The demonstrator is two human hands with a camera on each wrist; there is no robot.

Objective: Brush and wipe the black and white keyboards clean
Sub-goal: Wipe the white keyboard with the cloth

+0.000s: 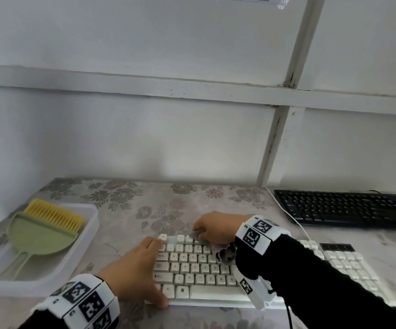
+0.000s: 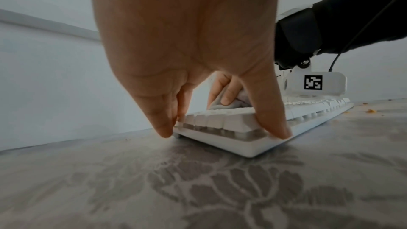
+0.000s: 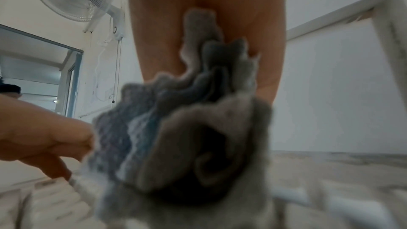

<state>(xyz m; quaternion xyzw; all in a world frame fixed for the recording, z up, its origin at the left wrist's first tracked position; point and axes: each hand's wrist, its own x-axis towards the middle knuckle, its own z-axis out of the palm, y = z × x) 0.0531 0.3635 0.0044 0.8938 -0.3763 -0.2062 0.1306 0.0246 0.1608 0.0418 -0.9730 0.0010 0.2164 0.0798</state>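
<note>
The white keyboard lies at the middle of the flowered table. My left hand grips its left end, thumb on the front edge and fingers at the back edge, as the left wrist view shows around the keyboard's end. My right hand holds a bunched grey cloth and presses it on the top key rows near the left. The cloth fills the right wrist view and hides the keys under it. The black keyboard lies at the back right, untouched.
A clear plastic tray at the left holds a green dustpan and a yellow brush. A white cable runs between the keyboards. Orange crumbs lie on the table beside the white keyboard. A wall stands close behind.
</note>
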